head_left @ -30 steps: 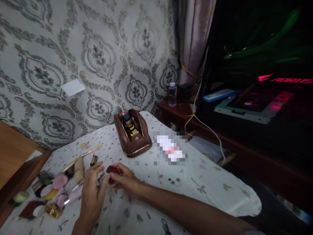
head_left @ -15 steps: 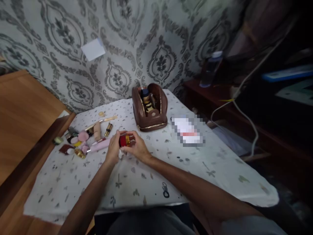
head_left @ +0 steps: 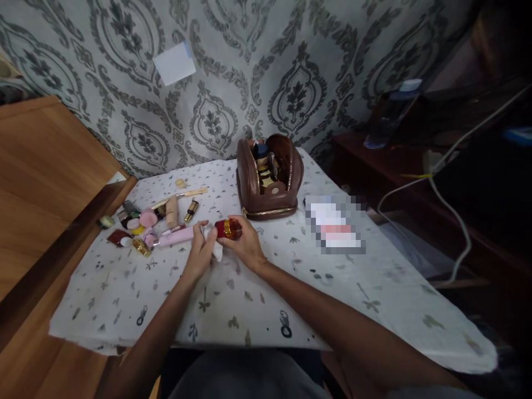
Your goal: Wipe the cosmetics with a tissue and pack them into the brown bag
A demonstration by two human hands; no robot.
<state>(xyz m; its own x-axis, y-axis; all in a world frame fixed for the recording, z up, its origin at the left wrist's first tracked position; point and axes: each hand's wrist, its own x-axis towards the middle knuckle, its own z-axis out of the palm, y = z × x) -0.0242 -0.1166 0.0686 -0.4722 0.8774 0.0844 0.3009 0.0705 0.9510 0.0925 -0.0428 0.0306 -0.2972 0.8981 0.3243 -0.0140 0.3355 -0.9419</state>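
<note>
A small red bottle with a gold band (head_left: 228, 228) lies sideways in my right hand (head_left: 246, 244), whose fingers are wrapped round it. My left hand (head_left: 201, 250) pinches a crumpled white tissue (head_left: 217, 250) against the bottle's left end. Just left of that hand lies a pink tube (head_left: 177, 236). A gold and black lipstick (head_left: 191, 211) and a beige tube (head_left: 172, 212) rest behind it. Beyond my hands stands an open brown zip bag (head_left: 270, 180) with several cosmetics inside.
Several small cosmetics, among them a pink round item (head_left: 148, 218), lie at the table's left. A blurred-out white item (head_left: 334, 226) is to the right. Past the patterned tablecloth (head_left: 357, 310), a clear bottle (head_left: 390, 119) and a white cable (head_left: 453, 238) show at the right.
The view has shifted, so the table things appear slightly to the right. The red bottle shows more between my hands, and the white tissue now shows clearly at its left end.
</note>
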